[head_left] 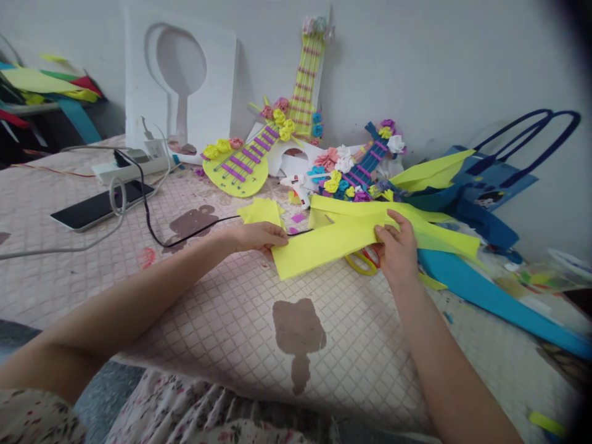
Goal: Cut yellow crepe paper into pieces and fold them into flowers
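Observation:
A yellow strip of craft paper [330, 239] is stretched between my two hands above the table. My left hand [263, 237] pinches its left end between thumb and fingers. Further along, my right hand [396, 243] grips the strip near its right part, thumb and fingers closed on it. Partly hidden beneath the strip lie scissors [361, 264] with yellow and red handles. Small yellow paper pieces [261, 211] rest just beyond my left hand. Behind the strip is a white glue gun [298, 187]. More yellow sheets [444, 231] spread out by my right hand.
Flower-trimmed paper instruments [243, 166] lean toward the wall. At the left are a phone [99, 206], a power strip [132, 166] and loose cables. Blue paper [499, 296] and a blue bag [493, 179] occupy the right. A white foam board [139, 74] stands behind.

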A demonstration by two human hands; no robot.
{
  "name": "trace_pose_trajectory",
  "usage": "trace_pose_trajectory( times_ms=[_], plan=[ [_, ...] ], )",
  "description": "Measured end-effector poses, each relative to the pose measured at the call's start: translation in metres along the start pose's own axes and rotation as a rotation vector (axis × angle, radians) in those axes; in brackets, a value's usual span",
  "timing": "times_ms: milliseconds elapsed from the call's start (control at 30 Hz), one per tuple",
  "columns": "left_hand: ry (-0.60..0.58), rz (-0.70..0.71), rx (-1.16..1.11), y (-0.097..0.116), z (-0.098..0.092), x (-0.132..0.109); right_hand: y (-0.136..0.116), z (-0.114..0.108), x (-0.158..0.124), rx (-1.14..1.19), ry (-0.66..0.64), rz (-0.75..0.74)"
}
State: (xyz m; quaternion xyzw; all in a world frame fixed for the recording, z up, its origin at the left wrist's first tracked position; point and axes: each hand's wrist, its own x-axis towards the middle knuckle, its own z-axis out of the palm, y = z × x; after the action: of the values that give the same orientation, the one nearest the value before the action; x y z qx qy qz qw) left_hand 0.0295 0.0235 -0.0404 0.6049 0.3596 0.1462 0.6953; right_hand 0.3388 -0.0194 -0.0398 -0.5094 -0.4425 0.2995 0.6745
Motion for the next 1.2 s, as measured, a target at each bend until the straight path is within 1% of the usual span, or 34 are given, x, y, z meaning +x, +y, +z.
trace_pose_trajectory(
  times_ms=[67,200,267,400,633,800,867,933,1067,1133,1200],
  plan=[
    [-0.014,-0.018,-0.005,0.000,0.001,0.000,0.000,-0.001,0.001,0.003,0.010,0.000],
    [-0.080,-0.034,-0.009,-0.001,0.000,-0.001,-0.001,-0.002,0.001,0.005,0.027,-0.001],
    [-0.059,-0.029,-0.038,-0.001,-0.002,-0.001,-0.004,-0.002,0.001,0.011,0.037,-0.007],
    [0.047,-0.018,-0.166,0.000,-0.004,0.001,-0.010,-0.002,0.000,0.037,0.064,0.007],
    [0.305,0.052,-0.351,0.002,-0.012,0.005,-0.009,-0.001,0.000,0.036,0.042,0.005],
    [0.492,0.146,-0.378,0.004,-0.013,0.006,-0.003,0.000,0.000,0.073,0.007,0.068],
    [0.587,0.192,-0.321,0.005,-0.012,0.007,0.000,0.001,-0.001,0.073,-0.019,0.097],
    [0.702,0.254,-0.210,0.005,-0.013,0.008,0.002,0.003,-0.003,0.076,-0.047,0.128],
    [0.967,0.420,0.121,0.005,-0.019,0.010,0.006,0.010,-0.010,0.110,-0.082,0.184],
    [1.032,0.451,0.226,0.004,-0.025,0.009,0.006,0.015,-0.014,0.137,-0.094,0.214],
    [1.046,0.441,0.267,0.004,-0.031,0.007,0.006,0.019,-0.018,0.156,-0.100,0.243]
  ],
)
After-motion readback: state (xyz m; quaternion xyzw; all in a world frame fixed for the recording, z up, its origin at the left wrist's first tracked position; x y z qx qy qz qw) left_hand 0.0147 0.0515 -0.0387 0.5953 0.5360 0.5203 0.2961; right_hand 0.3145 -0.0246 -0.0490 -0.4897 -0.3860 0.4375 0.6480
